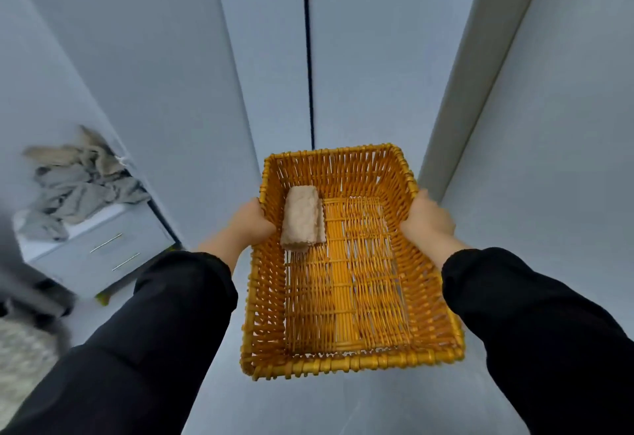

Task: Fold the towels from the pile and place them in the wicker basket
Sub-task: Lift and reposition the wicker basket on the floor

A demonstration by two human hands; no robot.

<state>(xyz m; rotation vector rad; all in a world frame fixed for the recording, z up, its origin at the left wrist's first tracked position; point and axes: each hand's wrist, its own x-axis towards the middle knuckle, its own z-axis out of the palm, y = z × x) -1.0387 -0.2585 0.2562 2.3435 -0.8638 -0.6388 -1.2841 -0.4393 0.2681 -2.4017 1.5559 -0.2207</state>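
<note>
I see the wicker basket (346, 364) held up in mid-view. One folded beige towel (303, 218) lies in its far left corner, against the left wall. My left hand (252, 222) grips the left rim and my right hand (429, 218) the right rim. Far left, the loose towel pile (79, 187) sits on a white drawer unit (109, 253).

Head view: worn on the person's head, wide-angle, edges bent.
Facing: forward and steeply down along two black sleeves (164, 314).
Nearness: orange rectangular wicker basket (343, 364) close below, centre frame.
</note>
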